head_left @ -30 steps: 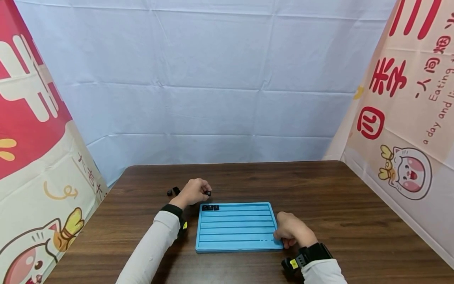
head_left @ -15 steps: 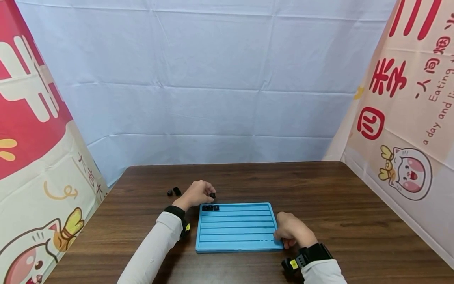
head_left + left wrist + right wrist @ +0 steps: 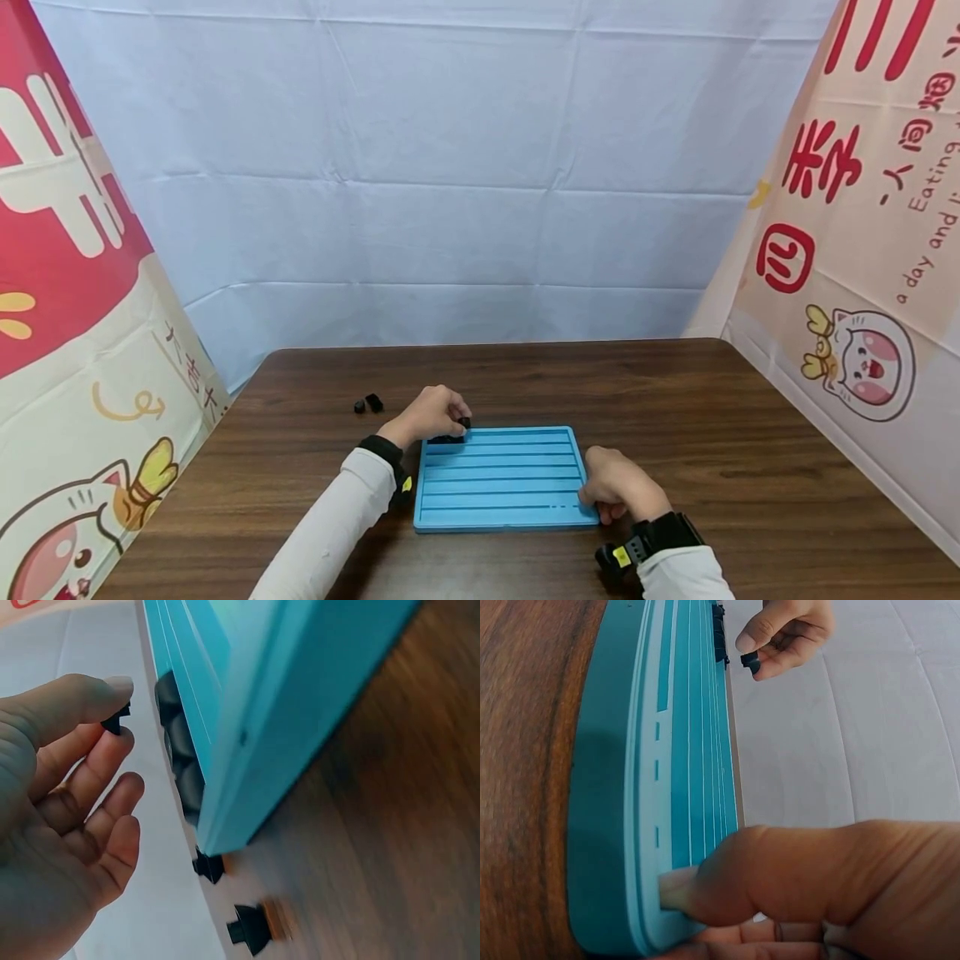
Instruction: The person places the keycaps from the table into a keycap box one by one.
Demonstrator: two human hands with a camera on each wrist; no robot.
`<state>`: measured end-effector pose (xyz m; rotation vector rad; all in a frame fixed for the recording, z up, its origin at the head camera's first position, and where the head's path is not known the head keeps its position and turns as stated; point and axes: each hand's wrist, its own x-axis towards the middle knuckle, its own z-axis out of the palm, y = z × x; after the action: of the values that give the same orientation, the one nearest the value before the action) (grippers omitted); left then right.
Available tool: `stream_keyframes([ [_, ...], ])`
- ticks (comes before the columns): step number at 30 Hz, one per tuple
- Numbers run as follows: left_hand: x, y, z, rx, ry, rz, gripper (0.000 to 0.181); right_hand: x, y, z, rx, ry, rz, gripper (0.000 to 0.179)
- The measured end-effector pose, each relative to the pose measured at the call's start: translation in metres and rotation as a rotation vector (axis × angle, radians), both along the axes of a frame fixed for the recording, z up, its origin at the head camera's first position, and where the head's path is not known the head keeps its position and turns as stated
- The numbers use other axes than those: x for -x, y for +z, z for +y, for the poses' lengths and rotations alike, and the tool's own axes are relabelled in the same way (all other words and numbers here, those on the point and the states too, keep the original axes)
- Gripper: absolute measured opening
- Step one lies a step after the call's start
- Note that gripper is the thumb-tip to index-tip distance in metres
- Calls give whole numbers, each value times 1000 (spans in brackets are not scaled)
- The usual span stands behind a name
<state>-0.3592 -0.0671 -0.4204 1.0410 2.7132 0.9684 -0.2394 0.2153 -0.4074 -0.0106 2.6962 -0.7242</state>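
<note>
A small black keycap point(image 3: 118, 718) is pinched between the thumb and index finger of my left hand point(image 3: 431, 415), over the far left corner of the blue slotted tray point(image 3: 495, 479). Other fingers of that hand stay loosely bent. Several black keycaps point(image 3: 180, 746) sit in a row along the tray's far slot, partly covered by the hand in the head view. My right hand point(image 3: 618, 482) grips the tray's near right corner, thumb point(image 3: 682, 889) on top of the rim and fingers at the outer side.
Two loose black pieces, a smaller one point(image 3: 359, 407) and a larger one point(image 3: 374, 402), lie on the wooden table point(image 3: 750, 450) beyond the tray's left side. A pale cloth point(image 3: 450, 208) hangs behind the table, and printed cloths point(image 3: 832, 333) flank it.
My left hand has moved right and slightly nearer with the pinched keycap, from behind the tray to over its far slot. The right hand and tray have stayed still.
</note>
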Motion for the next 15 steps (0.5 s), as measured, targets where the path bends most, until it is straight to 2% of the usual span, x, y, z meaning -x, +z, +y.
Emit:
stream_keyframes([
  [6,-3,0,9,31,4,18,14,1,0,0,1,8,-3,16],
  [15,-5,-6,13,87,10,48,14,1,0,-1,-17,-3,0,15],
])
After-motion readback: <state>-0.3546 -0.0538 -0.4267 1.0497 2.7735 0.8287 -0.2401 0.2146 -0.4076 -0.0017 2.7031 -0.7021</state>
